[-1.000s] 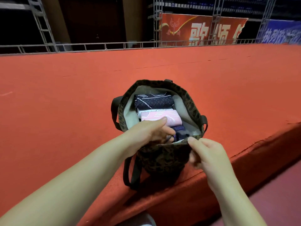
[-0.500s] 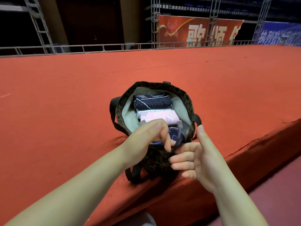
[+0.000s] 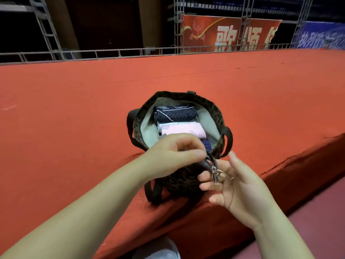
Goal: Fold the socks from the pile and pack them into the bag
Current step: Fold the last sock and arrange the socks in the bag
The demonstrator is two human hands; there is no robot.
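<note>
- Socks [image 3: 175, 114] lay folded inside the bag [image 3: 216, 116], which sat near the stage [image 3: 74, 118] edge.
- Your left hand [image 3: 175, 154] pinched the bag's near rim, steadying it.
- Your right hand [image 3: 237, 184], fingers apart beside the bag, held nothing; the zipper [image 3: 215, 172] hung against them.

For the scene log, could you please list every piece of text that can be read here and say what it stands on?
"歌颂": large pale characters on the red banner; a third character is cut off.
Blue banner: pale characters, too blurred to read.
Bag, socks: patterns only, no text.

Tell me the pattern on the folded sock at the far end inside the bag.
Dark navy folded sock with white lines, clearest in the head view.
</note>
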